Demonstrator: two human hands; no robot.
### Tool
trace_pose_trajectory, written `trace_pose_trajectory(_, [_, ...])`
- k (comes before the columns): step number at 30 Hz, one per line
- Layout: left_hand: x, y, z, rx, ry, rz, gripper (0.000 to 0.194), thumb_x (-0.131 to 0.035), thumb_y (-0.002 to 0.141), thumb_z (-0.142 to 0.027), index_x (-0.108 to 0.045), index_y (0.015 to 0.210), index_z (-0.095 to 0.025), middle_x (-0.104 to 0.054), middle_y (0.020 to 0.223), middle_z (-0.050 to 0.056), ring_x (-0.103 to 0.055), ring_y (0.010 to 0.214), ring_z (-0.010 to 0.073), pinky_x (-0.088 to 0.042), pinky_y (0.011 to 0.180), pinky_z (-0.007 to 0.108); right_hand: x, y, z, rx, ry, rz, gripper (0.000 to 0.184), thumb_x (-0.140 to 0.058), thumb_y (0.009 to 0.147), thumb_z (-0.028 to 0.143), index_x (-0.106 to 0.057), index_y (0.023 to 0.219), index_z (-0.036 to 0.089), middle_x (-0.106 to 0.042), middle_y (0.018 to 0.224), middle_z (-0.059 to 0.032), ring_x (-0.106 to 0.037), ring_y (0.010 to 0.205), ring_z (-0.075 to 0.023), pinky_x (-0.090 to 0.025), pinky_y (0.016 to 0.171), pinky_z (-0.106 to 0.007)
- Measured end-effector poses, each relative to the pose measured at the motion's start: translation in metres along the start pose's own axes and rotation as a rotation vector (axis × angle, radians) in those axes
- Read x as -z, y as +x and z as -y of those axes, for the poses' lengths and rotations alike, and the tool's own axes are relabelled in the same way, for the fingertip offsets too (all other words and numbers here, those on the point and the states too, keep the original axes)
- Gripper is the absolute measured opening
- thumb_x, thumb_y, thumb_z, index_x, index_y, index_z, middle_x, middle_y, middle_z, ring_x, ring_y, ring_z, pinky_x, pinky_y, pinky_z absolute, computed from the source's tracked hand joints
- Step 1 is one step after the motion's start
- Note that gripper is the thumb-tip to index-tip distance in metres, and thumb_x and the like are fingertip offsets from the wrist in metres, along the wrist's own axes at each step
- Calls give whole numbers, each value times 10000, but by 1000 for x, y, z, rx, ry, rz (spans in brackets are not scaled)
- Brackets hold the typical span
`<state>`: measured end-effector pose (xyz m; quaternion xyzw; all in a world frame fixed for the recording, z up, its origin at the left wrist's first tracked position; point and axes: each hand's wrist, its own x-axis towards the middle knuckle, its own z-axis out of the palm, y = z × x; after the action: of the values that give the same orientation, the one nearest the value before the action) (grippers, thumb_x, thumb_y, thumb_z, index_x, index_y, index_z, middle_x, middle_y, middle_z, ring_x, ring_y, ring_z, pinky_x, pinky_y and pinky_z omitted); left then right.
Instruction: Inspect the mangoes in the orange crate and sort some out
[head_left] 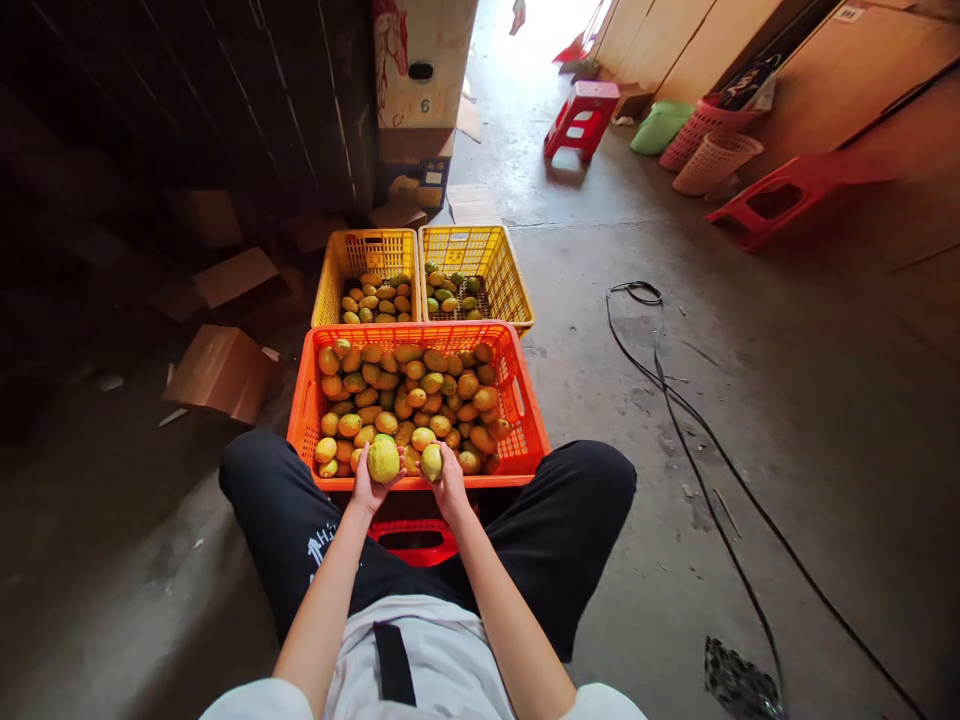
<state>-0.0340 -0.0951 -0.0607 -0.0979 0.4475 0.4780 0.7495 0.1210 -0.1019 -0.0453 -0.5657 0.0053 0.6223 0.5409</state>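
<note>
My left hand point(369, 485) is closed around a large, round, yellow-green fruit point(384, 460). Beside it, my right hand point(449, 487) grips a smaller yellow-green fruit point(431, 462). Both hands are over the near rim of an orange plastic crate point(531, 420) that sits in front of my knees. Many oval fruits point(417, 398), yellow to brownish, cover the crate's bottom. Their exact kind I cannot tell. Parts of my fingers are hidden by the fruits they hold.
Behind the orange crate stand a left yellow crate point(328, 290) and a right yellow crate point(517, 290), both with similar fruits. Cardboard boxes point(221, 370) lie to the left. A black cable point(697, 440) runs along the floor at right. Red stools point(583, 118) and baskets point(716, 160) are farther off.
</note>
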Motion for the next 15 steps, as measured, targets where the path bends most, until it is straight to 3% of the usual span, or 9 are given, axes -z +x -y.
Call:
trace_pose_trajectory(4, [-2,-1,0,-8,16,-7,464,-461,1080,-459,-698,1219,-85,-806,1005,181,-794,1027,319,-672,897,498,1,-2,1,-5,41,-16,515,-920,540,399,-675,966,246,-737,826,34,-685,638,-146,-584,589,-259])
trace_pose_trajectory(7, [-1,-1,1,-11,41,-11,447,-542,1050,-486,-698,1214,-101,-806,1020,173,-793,1036,327,-673,906,504,3,-3,0,-30,10,4,534,-926,537,378,-675,987,241,-740,814,28,-699,640,-156,-592,605,-270])
trace_pose_trajectory(11, [1,-2,4,-29,95,-20,358,-701,962,-405,-700,1179,-119,-807,1016,157,-799,1006,320,-687,880,461,5,-3,-2,-80,-60,33,396,-821,693,508,-673,935,231,-738,714,-5,-707,611,-193,-558,546,-270])
trace_pose_trajectory(15, [3,0,2,-4,108,-18,370,-604,995,-405,-701,1190,-107,-804,958,155,-812,903,294,-695,708,362,7,1,-1,-133,-35,42,446,-548,890,650,-618,804,218,-708,624,-52,-614,479,-147,-436,431,-214])
